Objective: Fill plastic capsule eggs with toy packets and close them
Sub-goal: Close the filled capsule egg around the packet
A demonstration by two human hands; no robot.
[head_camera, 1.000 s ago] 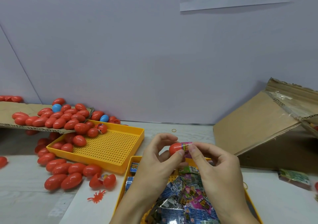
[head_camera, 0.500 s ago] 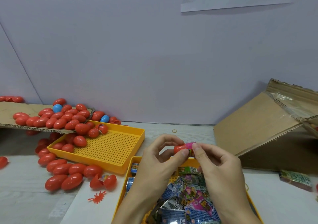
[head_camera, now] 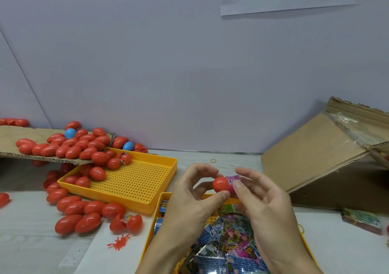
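Both hands hold a red egg half above the packet tray.

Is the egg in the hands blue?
No, the egg half held by the left hand is red, with a pink packet sticking out.

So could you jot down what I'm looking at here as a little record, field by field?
Left hand: left hand holds a red capsule half between thumb and fingers
Right hand: right hand pinches a pink toy packet, part of it inside the half
Egg state: not yet closed
Packet supply: yellow tray of toy packets under the hands
Closed eggs: red eggs, two blue, on a cardboard sheet and in a perforated yellow tray
Right side: tilted cardboard box
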